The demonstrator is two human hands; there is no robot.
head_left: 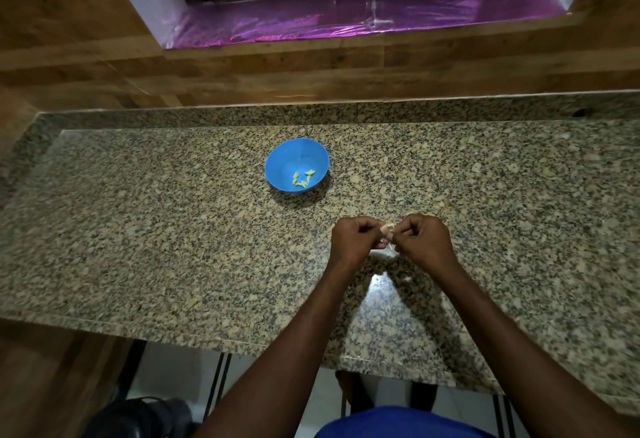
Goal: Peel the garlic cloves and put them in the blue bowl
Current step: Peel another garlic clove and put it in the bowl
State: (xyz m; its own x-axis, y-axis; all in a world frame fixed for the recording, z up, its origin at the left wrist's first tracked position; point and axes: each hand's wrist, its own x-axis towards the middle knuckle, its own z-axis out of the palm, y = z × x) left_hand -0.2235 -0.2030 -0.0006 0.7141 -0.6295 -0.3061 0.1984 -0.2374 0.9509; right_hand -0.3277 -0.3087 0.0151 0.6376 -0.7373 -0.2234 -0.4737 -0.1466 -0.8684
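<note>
Head view, both hands pinching garlic clove

- We see a speckled granite counter, polished, with a low raised lip of the same stone along its far edge and left end.
- A glare of light sits on the stone near its front edge, toward six o'clock.
- At about twelve o'clock from the counter's middle stands a blue bowl, upright and directly on the stone.
- We count several pale yellow-green peeled garlic cloves in the bowl's bottom, clustered together.
- At about four o'clock from the bowl, well apart from it, small pale scraps of garlic skin lie on the stone; we cannot tell how many.
</note>
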